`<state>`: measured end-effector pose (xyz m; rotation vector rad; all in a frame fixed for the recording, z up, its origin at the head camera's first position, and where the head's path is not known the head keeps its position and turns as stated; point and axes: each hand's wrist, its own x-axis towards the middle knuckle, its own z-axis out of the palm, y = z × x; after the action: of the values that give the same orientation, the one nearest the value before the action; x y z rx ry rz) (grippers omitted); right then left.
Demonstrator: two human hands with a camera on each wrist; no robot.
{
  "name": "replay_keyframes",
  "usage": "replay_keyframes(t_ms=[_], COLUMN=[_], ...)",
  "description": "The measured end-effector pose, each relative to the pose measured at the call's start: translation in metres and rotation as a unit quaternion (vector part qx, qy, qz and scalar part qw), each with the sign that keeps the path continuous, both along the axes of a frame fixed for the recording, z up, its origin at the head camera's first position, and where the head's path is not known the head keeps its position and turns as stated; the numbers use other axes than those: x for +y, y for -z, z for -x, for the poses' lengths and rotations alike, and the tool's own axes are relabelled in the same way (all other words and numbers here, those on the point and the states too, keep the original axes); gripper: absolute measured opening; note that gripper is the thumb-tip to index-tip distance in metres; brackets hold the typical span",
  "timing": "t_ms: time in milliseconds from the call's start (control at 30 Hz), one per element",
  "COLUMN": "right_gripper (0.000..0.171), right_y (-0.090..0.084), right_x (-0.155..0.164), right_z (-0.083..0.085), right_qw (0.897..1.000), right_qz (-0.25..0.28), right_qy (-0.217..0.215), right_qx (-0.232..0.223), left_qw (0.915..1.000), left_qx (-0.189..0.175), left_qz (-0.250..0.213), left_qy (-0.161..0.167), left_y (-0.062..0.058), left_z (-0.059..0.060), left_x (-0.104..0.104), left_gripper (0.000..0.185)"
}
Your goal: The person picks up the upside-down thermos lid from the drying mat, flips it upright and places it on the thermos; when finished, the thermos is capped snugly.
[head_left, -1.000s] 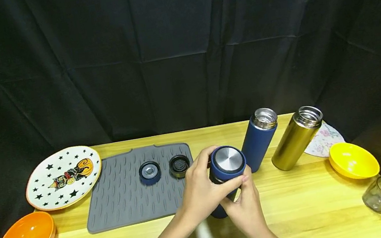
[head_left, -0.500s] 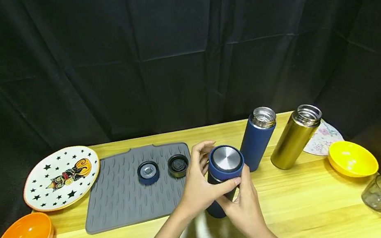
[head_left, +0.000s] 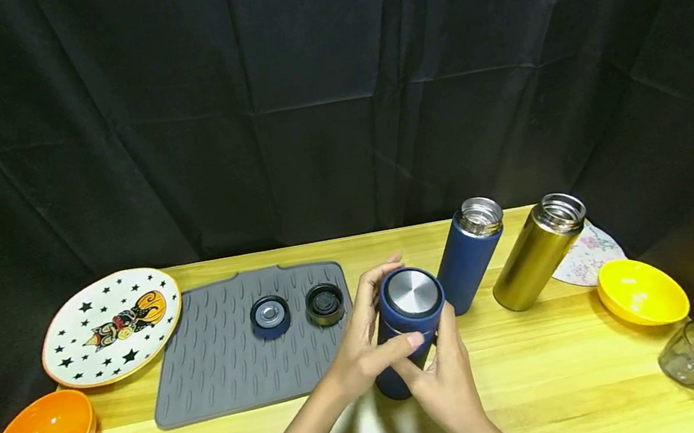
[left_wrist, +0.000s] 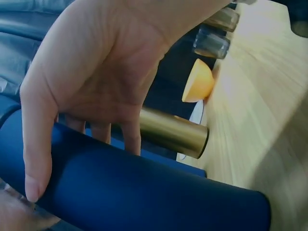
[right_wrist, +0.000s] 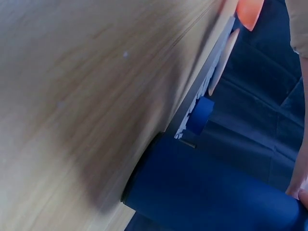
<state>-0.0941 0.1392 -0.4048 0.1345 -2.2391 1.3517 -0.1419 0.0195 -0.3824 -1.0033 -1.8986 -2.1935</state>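
Nearest, I see the lidded blue bottle [head_left: 405,322] upright on the table [head_left: 553,396], contents hidden; the left hand [head_left: 359,358] wraps its upper part, the right hand [head_left: 444,387] clasps the other side; behind, the uncapped navy bottle [head_left: 466,258] and gold bottle [head_left: 533,263] stand, insides unreadable

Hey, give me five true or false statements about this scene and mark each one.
1. The left hand grips the front blue bottle. True.
2. One hand holds the yellow bowl. False: the right hand grips the front blue bottle too.
3. The gold bottle is uncapped. True.
4. Three lids lie loose. False: only two do, the blue lid and the gold-edged lid, on the gray mat.
5. The rear blue bottle is lidless. True.
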Motion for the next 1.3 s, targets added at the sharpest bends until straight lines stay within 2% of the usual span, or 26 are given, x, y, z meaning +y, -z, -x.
replay_keyframes(t_ms=[100,167,233,333,367,433,500,567,667,767,833,900,1000,1067,1133,1200,1233,1300], right_gripper=[0.083,0.083,0.08,0.08,0.08,0.082,0.084,0.082,0.083,0.084,0.084,0.081,0.079,0.08,0.081,0.082,0.081,0.079], right_y=[0.0003,0.0004,0.0002,0.0005,0.0006,0.001,0.0016,0.0019,0.0022,0.0024,0.0029,0.0033,0.0033,0.003,0.003,0.003,0.0029,0.0033], right_x=[0.0,0.0,-0.0002,0.0,0.0001,0.0001,0.0,-0.0002,-0.0002,0.0001,0.0003,0.0004,0.0005,0.0008,0.0008,0.0007,0.0006,0.0006], right_z=[0.0001,0.0005,0.0005,-0.0001,-0.0003,-0.0002,-0.0001,0.0,-0.0004,0.0002,0.001,0.0014,0.0009,0.0004,0.0002,0.0003,0.0004,0.0006], right_qw=[1.0,1.0,1.0,1.0,1.0,1.0,1.0,0.999,1.0,1.0,0.999,0.999,1.0,1.0,1.0,1.0,1.0,1.0], right_qz=[-0.007,-0.01,-0.01,-0.003,-0.001,-0.009,-0.013,-0.016,-0.004,-0.007,-0.012,-0.015,-0.006,-0.002,-0.005,-0.008,-0.008,-0.008], right_qy=[0.0,0.0,0.001,0.002,0.001,0.004,0.005,0.004,0.001,0.002,0.002,0.005,0.004,0.003,0.003,0.0,-0.001,-0.002], right_qx=[0.002,0.007,0.009,0.006,0.007,0.014,0.022,0.027,0.023,0.027,0.033,0.033,0.021,0.015,0.02,0.028,0.028,0.027], left_qw=[0.9983,0.9976,0.9989,0.9998,0.9997,0.9979,0.9966,0.9976,0.9993,0.9966,0.9956,0.9977,0.9998,0.9998,0.9982,0.9964,0.997,0.9993], left_qx=[0.015,0.008,0.014,0.014,0.016,0.023,0.01,0.013,0.005,0.009,0.0,-0.001,0.005,0.012,0.02,0.005,0.001,0.0], left_qz=[0.026,0.024,0.004,0.0,0.01,0.036,0.046,0.03,0.019,0.049,0.05,0.024,-0.015,0.0,0.024,0.037,0.031,0.005], left_qy=[-0.05,-0.064,-0.044,-0.013,-0.018,-0.049,-0.068,-0.06,-0.031,-0.066,-0.079,-0.064,-0.007,-0.017,-0.052,-0.076,-0.07,-0.037], left_y=[-0.0001,-0.0003,0.0001,0.0002,0.0002,-0.0008,-0.0021,-0.0026,-0.0035,-0.0036,-0.0035,-0.0022,-0.0004,-0.0005,-0.0008,-0.0017,-0.0013,-0.0006], left_z=[-0.0009,-0.0014,-0.0011,-0.0015,-0.0017,-0.0016,-0.0013,-0.0001,-0.0004,-0.0015,-0.0018,-0.0007,0.0005,-0.0004,-0.0015,-0.0027,-0.0024,-0.0018], left_x=[0.0014,0.0014,0.0005,-0.0011,-0.0009,0.0007,0.0017,0.0016,0.0001,0.0013,0.0016,0.0009,-0.0013,0.0,0.0032,0.0055,0.0061,0.0056], left_gripper=[0.078,0.074,0.065,0.075,0.077,0.081,0.084,0.078,0.086,0.091,0.089,0.077,0.073,0.073,0.076,0.075,0.071,0.068])
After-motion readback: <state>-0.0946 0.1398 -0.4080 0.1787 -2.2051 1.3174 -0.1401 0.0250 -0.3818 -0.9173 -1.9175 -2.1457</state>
